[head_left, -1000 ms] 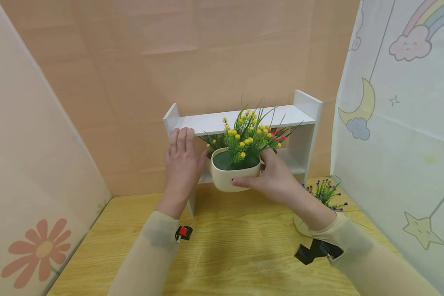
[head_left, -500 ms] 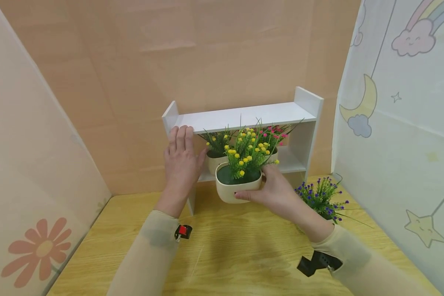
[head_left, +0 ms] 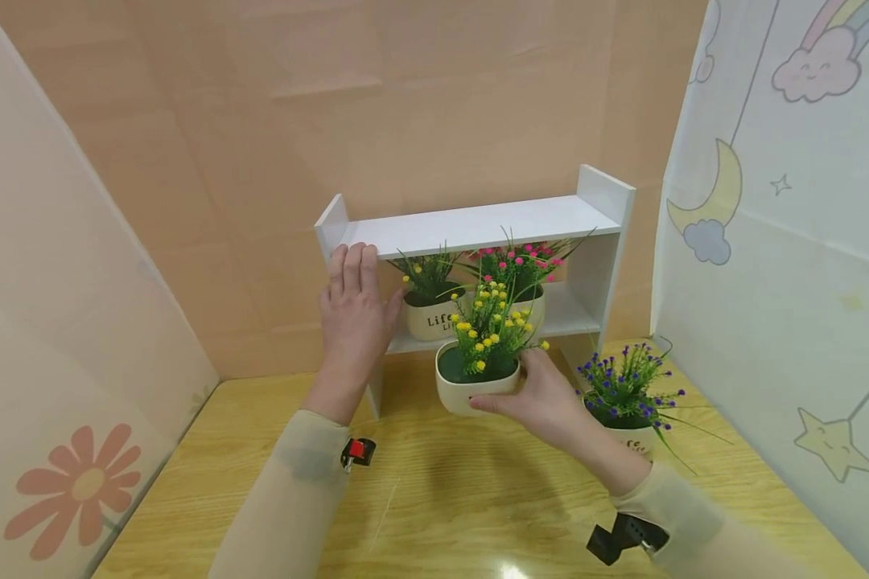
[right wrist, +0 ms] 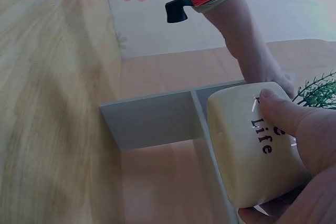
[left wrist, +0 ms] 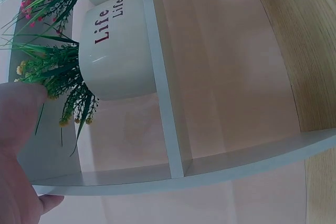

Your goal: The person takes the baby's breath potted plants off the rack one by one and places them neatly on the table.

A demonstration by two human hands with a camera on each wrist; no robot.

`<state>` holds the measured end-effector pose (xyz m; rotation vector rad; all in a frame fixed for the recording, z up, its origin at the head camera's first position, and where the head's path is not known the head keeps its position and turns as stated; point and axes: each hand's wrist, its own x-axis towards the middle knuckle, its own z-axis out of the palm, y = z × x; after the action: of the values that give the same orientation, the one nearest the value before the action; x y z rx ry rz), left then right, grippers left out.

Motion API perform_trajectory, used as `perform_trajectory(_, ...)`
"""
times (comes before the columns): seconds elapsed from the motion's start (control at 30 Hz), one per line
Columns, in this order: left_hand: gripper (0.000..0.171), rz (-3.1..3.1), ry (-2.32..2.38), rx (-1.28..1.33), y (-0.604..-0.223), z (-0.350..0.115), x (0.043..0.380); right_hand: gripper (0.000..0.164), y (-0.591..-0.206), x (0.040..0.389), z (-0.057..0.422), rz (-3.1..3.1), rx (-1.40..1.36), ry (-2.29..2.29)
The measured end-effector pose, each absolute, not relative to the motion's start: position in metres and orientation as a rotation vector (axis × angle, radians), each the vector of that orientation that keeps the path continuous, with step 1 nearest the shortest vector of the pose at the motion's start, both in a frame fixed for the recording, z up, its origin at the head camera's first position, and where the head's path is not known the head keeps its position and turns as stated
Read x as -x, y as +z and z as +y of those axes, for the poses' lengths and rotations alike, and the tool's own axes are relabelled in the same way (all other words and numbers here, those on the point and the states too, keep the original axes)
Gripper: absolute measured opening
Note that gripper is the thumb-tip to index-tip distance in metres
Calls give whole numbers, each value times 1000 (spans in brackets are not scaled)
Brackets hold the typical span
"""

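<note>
In my right hand (head_left: 550, 402) I hold a cream flowerpot (head_left: 471, 394) of yellow artificial flowers, thumb across its front and fingers behind. It hangs in front of the small white shelf (head_left: 471, 225), below the middle board's level in the head view. Lettering with "Life" shows on this pot (right wrist: 247, 145) in the right wrist view. My left hand (head_left: 355, 322) grips the shelf's upper left corner, fingers over the top board and thumb in front. On the middle board stand a pot with small yellow flowers (head_left: 434, 322) and a pot of pink flowers (head_left: 532, 310).
On the wooden table (head_left: 420, 498), right of the shelf, stands a pot of purple flowers (head_left: 626, 394), partly behind my right forearm. Printed panels close in both sides, and an orange-tan sheet (head_left: 463, 96) hangs behind the shelf.
My right hand has lowered the yellow-flower pot and moved it slightly right, away from the shelf boards. The pots behind show more fully. My left hand stays at the shelf corner.
</note>
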<state>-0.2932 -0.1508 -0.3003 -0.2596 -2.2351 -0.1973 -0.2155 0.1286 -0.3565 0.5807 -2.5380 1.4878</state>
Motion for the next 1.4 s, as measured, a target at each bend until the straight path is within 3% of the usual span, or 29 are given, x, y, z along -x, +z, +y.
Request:
perform_trajectory(0.53, 80, -2204, -194, 267, -300, -152, 293, 79, -401, 214, 133, -2583, -430, 1524)
perform_trajectory(1.4, 81, -2222, -206, 282, -300, -151, 296, 94, -447, 209, 163, -2662, -263, 1455)
